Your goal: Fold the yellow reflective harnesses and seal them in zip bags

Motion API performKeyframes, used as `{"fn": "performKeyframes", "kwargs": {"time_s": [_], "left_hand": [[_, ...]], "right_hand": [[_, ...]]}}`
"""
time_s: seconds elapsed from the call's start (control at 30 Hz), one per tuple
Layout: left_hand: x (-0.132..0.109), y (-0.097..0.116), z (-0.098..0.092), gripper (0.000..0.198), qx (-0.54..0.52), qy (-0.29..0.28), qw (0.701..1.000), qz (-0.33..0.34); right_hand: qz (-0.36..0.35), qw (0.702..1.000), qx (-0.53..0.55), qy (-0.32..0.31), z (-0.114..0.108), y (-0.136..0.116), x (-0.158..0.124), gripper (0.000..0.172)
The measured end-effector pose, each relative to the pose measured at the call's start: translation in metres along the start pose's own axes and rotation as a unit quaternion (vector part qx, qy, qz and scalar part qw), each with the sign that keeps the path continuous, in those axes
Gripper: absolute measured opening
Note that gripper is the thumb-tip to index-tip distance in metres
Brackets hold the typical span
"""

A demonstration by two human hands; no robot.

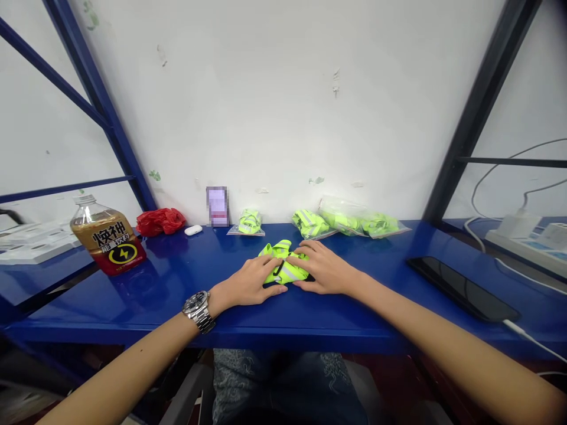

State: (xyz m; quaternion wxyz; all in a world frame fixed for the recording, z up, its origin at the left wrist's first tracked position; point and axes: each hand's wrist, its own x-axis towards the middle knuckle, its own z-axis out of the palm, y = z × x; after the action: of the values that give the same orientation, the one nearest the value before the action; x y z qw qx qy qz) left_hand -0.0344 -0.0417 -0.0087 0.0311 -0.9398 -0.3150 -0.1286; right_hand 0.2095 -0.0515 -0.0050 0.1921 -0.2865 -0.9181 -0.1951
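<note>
A crumpled neon-yellow reflective vest [290,273] with silver strips and a bit of black trim lies bunched on the blue table, close to its front edge. My left hand [253,281], with a metal watch on the wrist, holds the left side of the bundle, fingers on top and thumb along the near edge. From the right, my right hand [325,268] grips the same bundle, its fingers curled over the top and its thumb low in front. Parts of the vest are hidden beneath both hands.
Behind the vest lie a bagged neon-yellow bundle [250,222] and several more bags [349,221]. A drink bottle [108,236], red plastic bag [160,221], white earbud case [194,230] and propped phone [217,206] stand left; a black phone [463,288] on a cable lies right.
</note>
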Motion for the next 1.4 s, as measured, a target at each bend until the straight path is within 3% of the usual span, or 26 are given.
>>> {"fn": "performKeyframes", "kwargs": {"time_s": [0.17, 0.33, 0.4, 0.53, 0.67, 0.73, 0.83, 0.9, 0.97, 1.07, 1.17, 1.27, 1.4], "left_hand": [[0.009, -0.007, 0.005, 0.045, 0.002, 0.018, 1.000, -0.007], [0.017, -0.004, 0.002, 0.033, 0.025, 0.024, 0.999, -0.024], [0.016, 0.001, 0.000, 0.031, 0.032, 0.029, 0.999, -0.028], [0.020, 0.009, -0.003, 0.032, -0.011, 0.019, 0.998, -0.059], [0.035, 0.005, 0.005, 0.037, -0.024, -0.006, 0.995, -0.095], [0.042, 0.002, 0.013, 0.037, 0.005, -0.016, 0.995, -0.103], [0.045, 0.002, 0.021, 0.041, 0.051, -0.007, 0.992, -0.119], [0.043, 0.004, 0.023, 0.043, 0.093, 0.022, 0.986, -0.137], [0.042, 0.006, 0.022, 0.041, 0.141, 0.061, 0.978, -0.138], [0.042, 0.006, 0.020, 0.031, 0.176, 0.092, 0.978, -0.069], [0.041, 0.003, 0.020, 0.034, 0.157, 0.068, 0.984, 0.043], [0.035, 0.002, 0.020, 0.034, 0.072, 0.056, 0.993, 0.074], [0.025, 0.007, 0.019, 0.044, -0.039, 0.020, 0.999, 0.021]], "right_hand": [[0.026, 0.999, 0.003, -0.021, 0.015, 0.015, 0.002, 0.047], [0.119, 0.986, 0.119, 0.003, 0.014, 0.015, 0.005, 0.033], [0.152, 0.973, 0.173, 0.010, 0.006, 0.009, 0.005, 0.032], [0.240, 0.931, 0.275, 0.005, -0.006, 0.001, 0.005, 0.048], [0.333, 0.887, 0.319, -0.035, 0.003, 0.008, 0.008, 0.051], [0.362, 0.885, 0.289, -0.047, 0.011, 0.014, 0.010, 0.047], [0.344, 0.917, 0.202, -0.016, 0.023, 0.020, 0.013, 0.036], [0.311, 0.933, 0.178, 0.034, 0.029, 0.020, 0.013, 0.020], [0.282, 0.938, 0.184, 0.083, 0.035, 0.018, 0.012, 0.017], [0.228, 0.951, 0.164, 0.125, 0.041, 0.016, 0.009, 0.015], [0.181, 0.964, 0.128, 0.146, 0.044, 0.015, 0.007, 0.020], [0.185, 0.965, 0.139, 0.125, 0.044, 0.017, 0.009, 0.022], [0.250, 0.950, 0.181, 0.053, 0.042, 0.019, 0.013, 0.025]]}}
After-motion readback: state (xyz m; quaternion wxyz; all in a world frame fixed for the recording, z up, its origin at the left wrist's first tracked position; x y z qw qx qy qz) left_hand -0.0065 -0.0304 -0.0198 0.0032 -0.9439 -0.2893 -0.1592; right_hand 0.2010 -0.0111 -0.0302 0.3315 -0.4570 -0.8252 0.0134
